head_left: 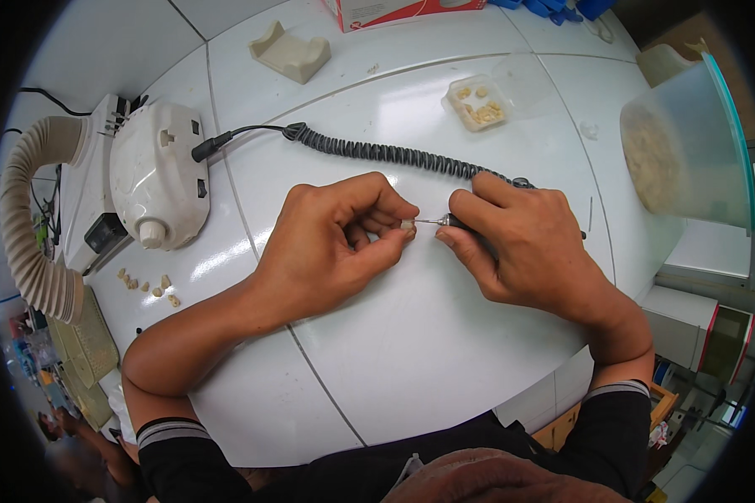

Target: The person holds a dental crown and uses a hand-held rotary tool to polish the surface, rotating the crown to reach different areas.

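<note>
Near the middle of the white tiled worktop, my left hand (327, 235) pinches a small cream piece (408, 225) between thumb and fingertips. My right hand (533, 243) grips a dark rotary handpiece (453, 221), whose thin metal tip (428, 220) points left at the piece, touching or almost touching it. A black coiled cord (377, 152) runs from behind my right hand to a white control unit (159, 159) at the left. Several small cream pieces (157, 292) lie in front of that unit. Behind my hands, a small clear container (476, 106) holds more cream bits.
A ribbed hose (27, 210) curves at far left. A beige holder (288, 54), red-and-white box (403, 12) and blue plastic parts (541, 10) sit at the back. A large translucent tub (679, 142) stands right. Another person (88, 461) is at lower left, beyond the worktop.
</note>
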Available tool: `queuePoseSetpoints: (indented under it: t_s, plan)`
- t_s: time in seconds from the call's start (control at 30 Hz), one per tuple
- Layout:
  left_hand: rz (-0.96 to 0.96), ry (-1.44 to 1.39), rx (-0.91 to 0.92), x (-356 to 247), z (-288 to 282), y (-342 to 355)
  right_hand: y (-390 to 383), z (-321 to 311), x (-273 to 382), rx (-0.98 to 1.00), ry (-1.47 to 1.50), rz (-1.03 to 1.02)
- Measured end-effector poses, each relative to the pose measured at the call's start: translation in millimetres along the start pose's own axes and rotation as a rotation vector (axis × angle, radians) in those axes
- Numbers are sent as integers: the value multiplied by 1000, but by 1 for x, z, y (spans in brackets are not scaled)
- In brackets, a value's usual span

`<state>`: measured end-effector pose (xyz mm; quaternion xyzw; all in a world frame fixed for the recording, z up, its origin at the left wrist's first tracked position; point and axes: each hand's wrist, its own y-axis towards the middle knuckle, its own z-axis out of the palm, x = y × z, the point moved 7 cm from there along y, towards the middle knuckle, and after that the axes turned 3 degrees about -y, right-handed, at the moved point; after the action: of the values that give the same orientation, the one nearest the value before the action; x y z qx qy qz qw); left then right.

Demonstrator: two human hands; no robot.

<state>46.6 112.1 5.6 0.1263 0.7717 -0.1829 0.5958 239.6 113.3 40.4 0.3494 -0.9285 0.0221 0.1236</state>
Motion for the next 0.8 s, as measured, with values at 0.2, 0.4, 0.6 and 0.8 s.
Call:
queuePoseSetpoints:
  t_s: [0.2,0.4,0.6,0.8]
  plan:
    - [-4,12,0,0,0,0,0,-1,2,1,-5,0]
    - [5,4,-2,2,1,0,0,0,1,1,-11,-1]
    - [29,29,1,-1,0,0,1,0,3,-7,-17,-10]
    - [27,10,2,0,1,0,0,2,3,-2,-21,-7]
